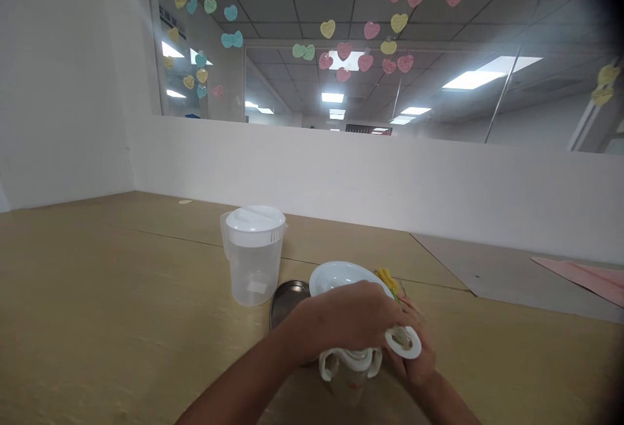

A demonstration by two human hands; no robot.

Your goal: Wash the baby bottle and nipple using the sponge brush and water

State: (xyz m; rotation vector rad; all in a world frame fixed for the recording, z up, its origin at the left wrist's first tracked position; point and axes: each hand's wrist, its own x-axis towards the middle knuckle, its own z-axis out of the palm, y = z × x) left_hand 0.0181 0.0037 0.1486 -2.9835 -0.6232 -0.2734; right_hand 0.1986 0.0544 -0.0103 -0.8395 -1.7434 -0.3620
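My right hand (pixel 418 353) is closed around a small item with a white ring-shaped rim (pixel 403 342), tilted toward the camera. Over it reaches my left hand (pixel 353 314), its fingertips at the rim and mostly hidden. Below my left hand stands a clear container with a white top and curved white side pieces (pixel 351 361). Behind the hands lies a white bowl (pixel 336 275), partly covered by my left hand. A dark round metal tray (pixel 287 298) is beside the bowl. Something yellow with green (pixel 387 280) shows just beyond my right hand.
A clear plastic pitcher with a white lid (pixel 256 256) stands left of the tray. Farther right are a grey sheet (pixel 492 275) and a pink piece (pixel 589 277). A white wall (pixel 316 175) bounds the wooden table (pixel 146 295) at the back.
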